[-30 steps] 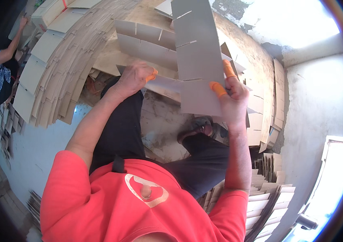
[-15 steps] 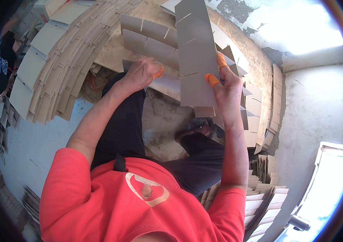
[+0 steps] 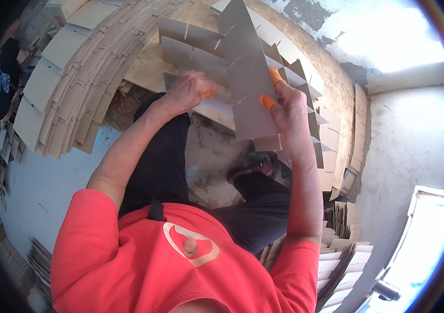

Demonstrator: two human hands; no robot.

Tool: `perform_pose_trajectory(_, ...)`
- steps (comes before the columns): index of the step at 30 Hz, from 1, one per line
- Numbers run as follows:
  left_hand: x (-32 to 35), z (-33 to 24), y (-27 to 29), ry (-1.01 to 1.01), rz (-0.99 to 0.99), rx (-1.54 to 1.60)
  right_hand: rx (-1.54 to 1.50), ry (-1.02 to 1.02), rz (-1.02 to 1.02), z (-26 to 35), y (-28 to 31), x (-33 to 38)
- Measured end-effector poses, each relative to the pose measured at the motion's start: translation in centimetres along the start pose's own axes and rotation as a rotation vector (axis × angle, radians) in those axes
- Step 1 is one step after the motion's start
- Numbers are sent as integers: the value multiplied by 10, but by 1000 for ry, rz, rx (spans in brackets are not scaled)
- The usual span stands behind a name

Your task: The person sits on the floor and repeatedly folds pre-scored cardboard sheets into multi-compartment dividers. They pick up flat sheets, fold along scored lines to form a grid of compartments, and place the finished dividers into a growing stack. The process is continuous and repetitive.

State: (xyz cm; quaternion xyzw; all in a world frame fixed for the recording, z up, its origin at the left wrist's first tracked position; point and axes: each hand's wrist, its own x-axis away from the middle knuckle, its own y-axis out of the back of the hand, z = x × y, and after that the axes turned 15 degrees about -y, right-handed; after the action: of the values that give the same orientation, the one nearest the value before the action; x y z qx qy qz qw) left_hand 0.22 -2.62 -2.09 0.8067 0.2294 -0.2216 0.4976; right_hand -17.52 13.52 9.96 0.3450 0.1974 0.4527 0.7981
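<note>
My right hand [image 3: 287,112], with orange finger covers, grips a tall grey slotted cardboard strip [image 3: 245,78] held upright. That strip crosses several horizontal slotted cardboard strips [image 3: 190,52], forming a partition grid. My left hand [image 3: 188,91], also with an orange fingertip cover, holds the lowest horizontal strip [image 3: 216,107] of the grid. Both hands are raised in front of my chest, above my knees in dark trousers.
A long fanned stack of flat cardboard pieces [image 3: 70,78] curves along the left. More cardboard stacks stand at the right [image 3: 344,141] and lower right [image 3: 339,250]. Another person [image 3: 0,78] in blue patterned clothing is at the far left. The concrete floor [image 3: 211,156] lies below.
The upright strip has tilted and slid down into the horizontal strips. Both hands have shifted slightly lower and to the left with the grid.
</note>
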Motion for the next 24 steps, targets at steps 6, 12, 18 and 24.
perform_pose_trajectory(6, -1, 7, -4, -15, -10, -4, 103, 3, 84, 4, -23, -10)
perform_pose_trajectory(12, -10, 4, -2, 7, 1, 10, 321, -21, 259, -32, -62, -18)
perform_pose_trajectory(18, -9, 2, 1, -62, -5, -6, 277, -87, -53, -41, -27, -5)
perform_pose_trajectory(24, -13, -14, 9, -59, -5, -25, 663, -267, -861, -202, 93, 50)
